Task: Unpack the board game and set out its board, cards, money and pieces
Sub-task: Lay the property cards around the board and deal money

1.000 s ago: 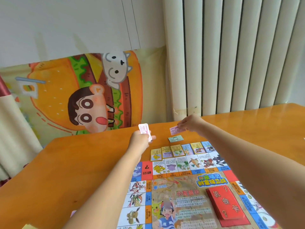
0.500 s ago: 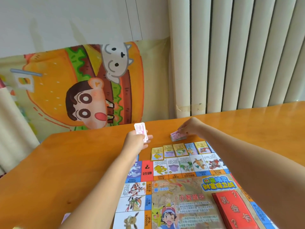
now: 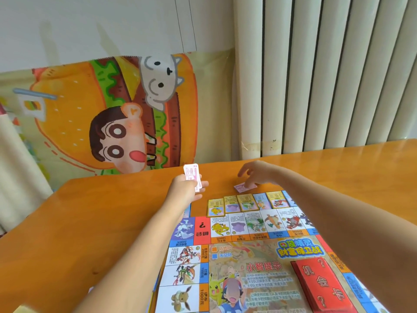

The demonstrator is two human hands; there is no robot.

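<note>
Money is what's moving here. A pink wad [image 3: 191,177] stands upright in the L hand [image 3: 184,193], pinched btw. thumb and fingers above the worktop [image 3: 101,233], just off the board's far-left corner. A small note pile [image 3: 244,188] lies flat on the worktop just past the board's far edge, near the row of property cards [image 3: 246,203].

Change: 1 s ago a green note lay alone at that spot and the R hand was bringing a pink one over. Half a sec ago the pink note was going down on top. Now the R hand [image 3: 256,175] has released it, fingers spread and slack, gripping nothing. Its tips are either grazing the pile or just clear of it, can't tell which. The green note no longer shows, prob. under the pink. The L hand's hold on the wad is unchanged.

Meaning: one more note is dealt and that pile is growing. The wad still has plenty left, so the money step looks partway done, and the R hand prob. goes back to the wad next.

The board [image 3: 248,256] is already flat on the worktop, w/ a red card deck [image 3: 320,283] on it beside the R forearm. No pieces in view. A cartoon burger cloth [image 3: 112,123] and vertical blinds [image 3: 327,75] stand behind.
</note>
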